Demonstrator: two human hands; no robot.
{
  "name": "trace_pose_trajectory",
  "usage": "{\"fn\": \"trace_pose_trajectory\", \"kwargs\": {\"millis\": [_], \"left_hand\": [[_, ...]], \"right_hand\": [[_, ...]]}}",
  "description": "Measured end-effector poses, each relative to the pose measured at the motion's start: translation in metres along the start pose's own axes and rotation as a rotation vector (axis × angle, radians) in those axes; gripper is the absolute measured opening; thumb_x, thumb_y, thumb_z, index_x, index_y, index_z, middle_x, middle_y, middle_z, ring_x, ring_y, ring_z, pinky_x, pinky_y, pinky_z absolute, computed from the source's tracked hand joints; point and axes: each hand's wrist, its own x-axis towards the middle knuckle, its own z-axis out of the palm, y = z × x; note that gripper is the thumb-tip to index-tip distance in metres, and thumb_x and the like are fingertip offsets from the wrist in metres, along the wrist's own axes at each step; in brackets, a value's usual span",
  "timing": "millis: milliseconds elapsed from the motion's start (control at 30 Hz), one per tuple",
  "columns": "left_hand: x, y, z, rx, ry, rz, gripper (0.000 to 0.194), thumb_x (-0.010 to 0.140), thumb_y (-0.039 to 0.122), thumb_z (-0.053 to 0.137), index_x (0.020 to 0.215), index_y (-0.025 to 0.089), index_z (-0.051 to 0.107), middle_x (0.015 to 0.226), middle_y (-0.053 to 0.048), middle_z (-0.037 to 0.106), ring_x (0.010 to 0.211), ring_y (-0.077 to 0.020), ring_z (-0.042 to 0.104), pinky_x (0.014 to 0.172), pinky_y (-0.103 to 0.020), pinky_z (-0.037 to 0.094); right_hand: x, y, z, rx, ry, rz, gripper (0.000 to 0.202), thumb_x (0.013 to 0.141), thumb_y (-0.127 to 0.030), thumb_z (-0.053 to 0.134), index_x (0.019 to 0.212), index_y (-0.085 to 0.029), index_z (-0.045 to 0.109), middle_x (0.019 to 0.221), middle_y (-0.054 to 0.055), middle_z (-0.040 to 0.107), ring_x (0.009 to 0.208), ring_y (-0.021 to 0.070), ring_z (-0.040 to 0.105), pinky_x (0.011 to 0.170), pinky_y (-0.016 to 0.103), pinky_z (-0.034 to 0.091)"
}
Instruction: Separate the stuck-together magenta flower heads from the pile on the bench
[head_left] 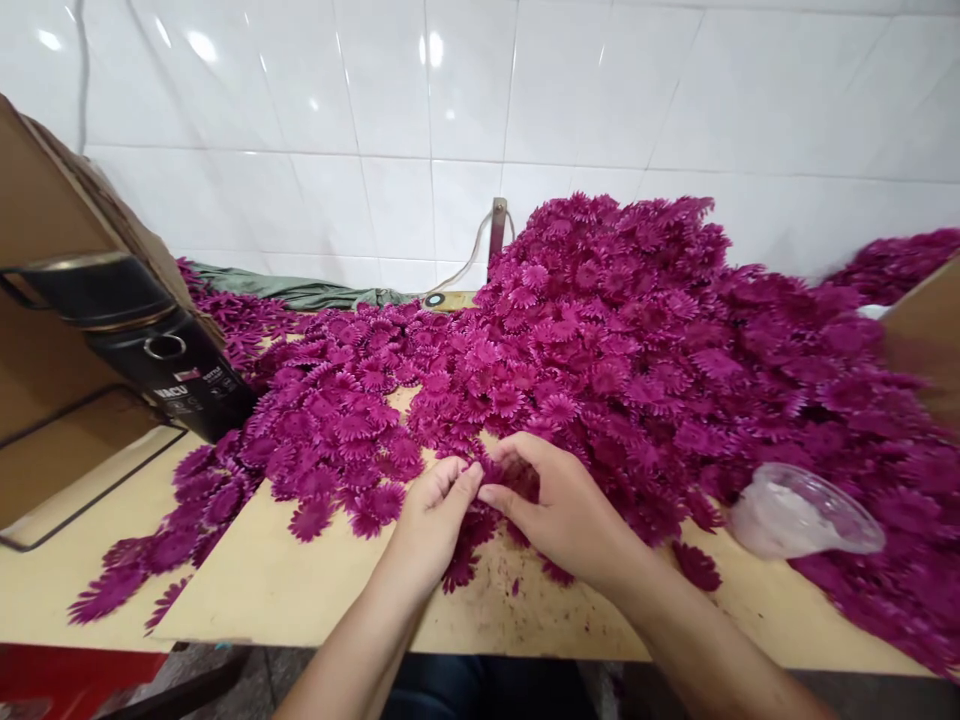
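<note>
My left hand (437, 500) is closed in a pinch, thumb against fingers, on a magenta artificial flower (489, 470) above the board. From the other side, the curved thumb and fingers of my right hand (555, 505) close on the same flower, which they partly hide. A great heap of similar magenta flower pieces (600, 330) rises just beyond both hands. Under my wrists, a few flowers (461, 562) lie loose on the pale board (300, 590). To the right of my right forearm sits a single flower (696, 566).
A tilted clear plastic cup (802, 512) with whitish contents rests against the heap at right. On the left stand a black vacuum flask (169, 350) and a cardboard box (52, 230). White tiled wall (390, 90) closes off the back, with a metal bracket (498, 235) before it.
</note>
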Motion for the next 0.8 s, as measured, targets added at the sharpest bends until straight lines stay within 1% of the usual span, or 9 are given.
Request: {"fn": "trace_pose_trajectory", "kwargs": {"millis": [100, 200, 267, 367, 567, 633, 800], "left_hand": [[0.000, 0.000, -0.001, -0.032, 0.002, -0.017, 0.035, 0.070, 0.048, 0.056, 0.057, 0.017, 0.046, 0.057, 0.005, 0.039, 0.057, -0.0102, 0.037, 0.057, -0.022, 0.034], [-0.001, 0.003, -0.002, -0.030, -0.010, -0.012, 0.034, 0.071, 0.049, 0.055, 0.060, 0.018, 0.047, 0.059, 0.004, 0.040, 0.058, -0.0111, 0.039, 0.059, -0.023, 0.036], [-0.004, 0.005, -0.002, 0.028, -0.012, 0.007, 0.032, 0.072, 0.048, 0.055, 0.062, 0.018, 0.048, 0.060, 0.004, 0.042, 0.059, -0.0115, 0.040, 0.059, -0.023, 0.036], [-0.007, 0.008, 0.000, 0.123, -0.006, 0.035, 0.028, 0.072, 0.043, 0.055, 0.062, 0.018, 0.048, 0.060, 0.005, 0.041, 0.058, -0.0110, 0.038, 0.057, -0.022, 0.034], [-0.003, 0.019, 0.006, 0.115, 0.026, 0.060, 0.026, 0.076, 0.037, 0.050, 0.059, 0.019, 0.039, 0.055, 0.007, 0.032, 0.051, -0.0086, 0.029, 0.049, -0.020, 0.027], [0.000, 0.024, 0.007, 0.097, 0.029, 0.073, 0.027, 0.075, 0.037, 0.050, 0.060, 0.019, 0.038, 0.055, 0.007, 0.032, 0.050, -0.0083, 0.027, 0.048, -0.020, 0.027], [0.004, 0.028, 0.009, 0.072, 0.047, 0.084, 0.027, 0.074, 0.038, 0.051, 0.060, 0.019, 0.039, 0.056, 0.007, 0.033, 0.050, -0.0081, 0.028, 0.049, -0.019, 0.027]], "right_hand": [[0.002, -0.002, 0.007, 0.048, 0.003, -0.005, 0.019, 0.070, -0.011, 0.057, 0.087, -0.019, 0.052, 0.084, 0.002, 0.058, 0.078, 0.0144, 0.054, 0.072, 0.029, 0.044], [0.004, -0.003, 0.009, -0.058, 0.042, -0.077, 0.010, 0.074, -0.009, 0.051, 0.076, -0.019, 0.052, 0.079, 0.001, 0.056, 0.074, 0.0142, 0.052, 0.068, 0.028, 0.041], [0.006, -0.003, 0.009, -0.149, 0.098, -0.080, 0.014, 0.076, -0.009, 0.046, 0.067, -0.019, 0.048, 0.070, 0.000, 0.054, 0.065, 0.0138, 0.050, 0.061, 0.027, 0.038], [0.012, 0.000, 0.008, -0.245, 0.201, -0.047, 0.016, 0.077, -0.010, 0.044, 0.064, -0.020, 0.043, 0.063, 0.000, 0.052, 0.059, 0.0145, 0.048, 0.056, 0.026, 0.034], [0.032, 0.002, 0.003, -0.343, 0.378, -0.131, 0.014, 0.079, -0.014, 0.039, 0.067, -0.020, 0.043, 0.068, 0.005, 0.056, 0.064, 0.0183, 0.051, 0.062, 0.030, 0.035], [0.039, 0.000, 0.001, -0.330, 0.388, -0.134, 0.013, 0.079, -0.015, 0.040, 0.068, -0.020, 0.043, 0.069, 0.005, 0.056, 0.065, 0.0182, 0.051, 0.062, 0.029, 0.035], [0.048, -0.002, -0.005, -0.240, 0.347, -0.080, 0.013, 0.076, -0.014, 0.043, 0.065, -0.020, 0.042, 0.063, 0.001, 0.053, 0.059, 0.0154, 0.047, 0.058, 0.027, 0.034]]}}
